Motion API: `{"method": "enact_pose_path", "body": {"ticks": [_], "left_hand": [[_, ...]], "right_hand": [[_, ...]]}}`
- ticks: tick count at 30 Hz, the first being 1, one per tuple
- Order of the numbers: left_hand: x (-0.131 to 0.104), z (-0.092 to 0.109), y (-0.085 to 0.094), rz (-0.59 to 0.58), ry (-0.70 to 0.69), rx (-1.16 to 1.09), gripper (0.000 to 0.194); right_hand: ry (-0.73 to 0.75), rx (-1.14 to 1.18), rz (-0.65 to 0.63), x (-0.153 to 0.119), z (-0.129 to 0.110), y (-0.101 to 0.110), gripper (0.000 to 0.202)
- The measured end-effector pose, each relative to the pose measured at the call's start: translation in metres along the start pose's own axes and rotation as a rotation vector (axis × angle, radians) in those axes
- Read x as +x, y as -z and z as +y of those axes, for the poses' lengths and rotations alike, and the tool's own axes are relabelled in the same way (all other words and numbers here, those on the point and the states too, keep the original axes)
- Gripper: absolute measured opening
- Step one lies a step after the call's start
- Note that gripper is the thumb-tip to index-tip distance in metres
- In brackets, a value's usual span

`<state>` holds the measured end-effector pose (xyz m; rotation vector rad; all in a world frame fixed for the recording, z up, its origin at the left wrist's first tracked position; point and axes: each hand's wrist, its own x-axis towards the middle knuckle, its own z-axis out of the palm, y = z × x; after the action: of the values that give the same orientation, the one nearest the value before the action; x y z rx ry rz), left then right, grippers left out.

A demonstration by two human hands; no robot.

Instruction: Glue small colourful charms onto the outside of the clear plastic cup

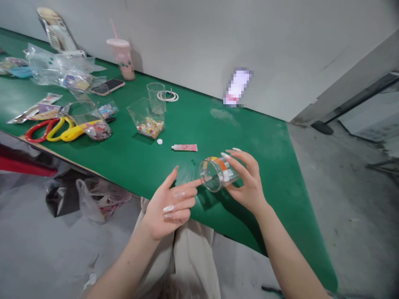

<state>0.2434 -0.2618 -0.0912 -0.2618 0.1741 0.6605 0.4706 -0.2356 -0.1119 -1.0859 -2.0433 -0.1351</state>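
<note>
My right hand (249, 178) is wrapped round a clear cup (228, 176) that lies on its side in the air, its mouth turned to the left. Orange, yellow and white patches show on the cup's wall. My left hand (173, 203) holds nothing: its index finger points into the cup's mouth, the thumb stands away and the other fingers are half curled. Whether the fingertip touches the inner wall I cannot tell. Just beyond the hands lie a small pink and white tube (184, 148) and a white cap (160, 141).
A clear square cup (146, 120) holds colourful bits; a tall clear cup (156, 98) stands behind it. Scissors (46, 131), a tilted cup (90, 118), a phone (108, 87), a pink drink cup (123, 58) and plastic bags (59, 68) occupy the left. A lit phone (237, 87) leans on the wall.
</note>
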Motion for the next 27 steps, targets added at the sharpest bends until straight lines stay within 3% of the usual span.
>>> {"method": "enact_pose_path", "body": {"ticks": [27], "left_hand": [[-0.0005,0.0010,0.0019,-0.007,0.017,0.019,0.054]], "right_hand": [[0.005,-0.018,0.013,0.0009,-0.0009,0.0005,0.062]]}}
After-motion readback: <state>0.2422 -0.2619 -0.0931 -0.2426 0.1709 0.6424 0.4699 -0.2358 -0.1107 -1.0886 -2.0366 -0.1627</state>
